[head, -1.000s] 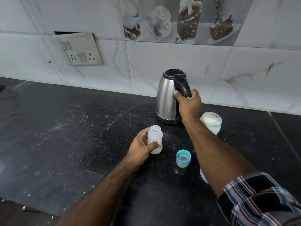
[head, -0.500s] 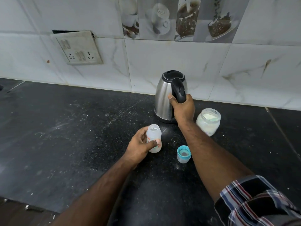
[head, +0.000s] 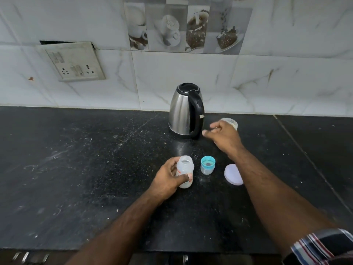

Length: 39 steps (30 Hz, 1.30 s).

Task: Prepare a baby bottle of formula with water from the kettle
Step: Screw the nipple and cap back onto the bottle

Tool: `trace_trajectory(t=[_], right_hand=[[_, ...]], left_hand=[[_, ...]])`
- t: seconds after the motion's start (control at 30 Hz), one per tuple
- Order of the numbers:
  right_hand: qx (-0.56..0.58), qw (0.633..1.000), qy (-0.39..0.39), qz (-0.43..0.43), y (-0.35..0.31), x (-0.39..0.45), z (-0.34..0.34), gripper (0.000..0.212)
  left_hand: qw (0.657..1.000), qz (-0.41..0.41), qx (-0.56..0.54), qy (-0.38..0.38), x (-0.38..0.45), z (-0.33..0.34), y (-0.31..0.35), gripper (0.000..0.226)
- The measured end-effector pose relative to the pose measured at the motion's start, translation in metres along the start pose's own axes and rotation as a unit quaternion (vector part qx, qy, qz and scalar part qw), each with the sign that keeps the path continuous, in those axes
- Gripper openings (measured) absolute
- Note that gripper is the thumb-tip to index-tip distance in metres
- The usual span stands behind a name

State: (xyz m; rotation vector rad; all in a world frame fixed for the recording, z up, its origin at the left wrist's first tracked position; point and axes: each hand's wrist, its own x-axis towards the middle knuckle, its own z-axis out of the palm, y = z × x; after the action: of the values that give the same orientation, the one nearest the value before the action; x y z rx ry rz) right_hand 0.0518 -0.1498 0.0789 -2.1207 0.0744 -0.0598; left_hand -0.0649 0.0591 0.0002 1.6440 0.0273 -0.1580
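A steel kettle (head: 185, 111) with a black lid and handle stands on the black counter (head: 76, 169) near the wall. My left hand (head: 168, 180) grips an uncapped clear baby bottle (head: 185, 170) standing upright on the counter. My right hand (head: 224, 137) hovers just right of the kettle's handle, fingers apart, holding nothing. It partly hides the formula jar (head: 230, 122) behind it. The bottle's blue-ringed cap (head: 207, 165) sits upside down to the right of the bottle.
A white round lid (head: 233, 175) lies flat on the counter beside my right forearm. A switch-and-socket plate (head: 74, 63) hangs on the tiled wall at the left. The counter's front edge runs along the bottom of the view.
My right hand has let go of the kettle's handle and moved right, in front of the formula jar. The kettle stands on the counter. My left hand still holds the bottle.
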Motion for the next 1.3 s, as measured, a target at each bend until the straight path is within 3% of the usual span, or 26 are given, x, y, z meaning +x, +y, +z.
trace_trajectory(t=[0.17, 0.3, 0.5, 0.8, 0.9, 1.07, 1.2, 1.3], right_hand=[[-0.056, 0.993, -0.097, 0.030, 0.030, -0.051, 0.006, 0.084], [-0.119, 0.986, -0.114, 0.009, 0.035, -0.064, 0.014, 0.098], [-0.144, 0.985, -0.091, -0.011, 0.047, -0.067, 0.016, 0.077], [-0.132, 0.981, -0.124, -0.071, 0.053, -0.063, 0.002, 0.066], [-0.081, 0.988, -0.119, -0.063, 0.045, -0.061, -0.008, 0.064], [0.073, 0.995, -0.048, -0.038, 0.026, -0.059, -0.028, 0.052], [0.083, 0.993, -0.080, -0.025, 0.020, -0.068, -0.036, 0.061], [0.120, 0.988, -0.096, 0.006, 0.024, -0.076, -0.034, 0.048]], left_hand=[[1.000, 0.008, -0.006, -0.024, -0.013, 0.014, -0.014, 0.061], [0.999, 0.010, -0.003, -0.034, -0.021, 0.027, -0.024, 0.064], [1.000, 0.014, 0.003, -0.013, -0.022, 0.042, -0.028, 0.065], [1.000, 0.019, 0.011, 0.009, -0.024, 0.056, -0.025, 0.069], [0.999, 0.017, 0.025, 0.012, -0.025, 0.055, -0.026, 0.069], [0.999, 0.015, 0.032, 0.018, -0.027, 0.057, -0.028, 0.058], [0.998, 0.023, 0.047, 0.019, -0.025, 0.057, -0.025, 0.056], [0.998, 0.025, 0.051, 0.014, -0.024, 0.056, -0.025, 0.056]])
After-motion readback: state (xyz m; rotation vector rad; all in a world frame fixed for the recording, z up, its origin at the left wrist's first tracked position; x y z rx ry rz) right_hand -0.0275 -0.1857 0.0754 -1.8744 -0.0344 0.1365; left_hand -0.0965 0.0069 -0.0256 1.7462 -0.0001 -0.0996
